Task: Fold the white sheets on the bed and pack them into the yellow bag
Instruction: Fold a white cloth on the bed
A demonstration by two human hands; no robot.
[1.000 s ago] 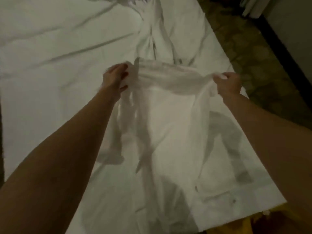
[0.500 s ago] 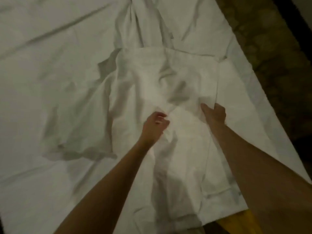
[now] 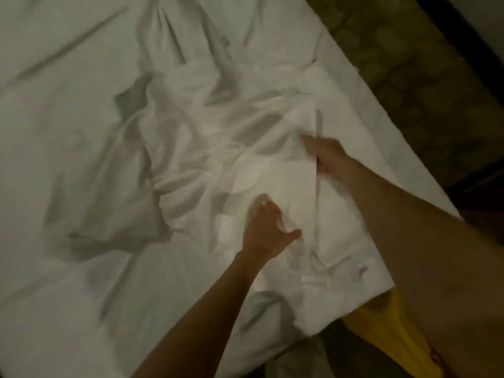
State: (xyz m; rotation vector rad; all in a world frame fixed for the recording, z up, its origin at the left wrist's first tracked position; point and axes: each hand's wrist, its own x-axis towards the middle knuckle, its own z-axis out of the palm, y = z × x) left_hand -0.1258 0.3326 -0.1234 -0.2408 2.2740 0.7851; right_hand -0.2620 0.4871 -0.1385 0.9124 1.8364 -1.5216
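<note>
A crumpled white sheet [image 3: 207, 148] lies spread over the bed [image 3: 54, 268], bunched into folds at its left side. My left hand [image 3: 266, 230] rests flat on the sheet's near part, fingers and thumb spread. My right hand [image 3: 327, 156] is blurred; it lies across the sheet's straight right edge with fingers stretched to the left. A corner of the yellow bag [image 3: 381, 331] shows below the bed's near right corner, partly hidden by my right forearm.
The bed's right edge runs diagonally from top centre to lower right. Beyond it is dark patterned carpet [image 3: 409, 64]. A dark strip [image 3: 477, 36] borders the carpet at the far right. A greyish fabric bundle [image 3: 297, 358] sits below the bed's near edge.
The sheet, held up in the air a second ago, now lies on the bed. Both hands have let go of it and moved down onto its surface.
</note>
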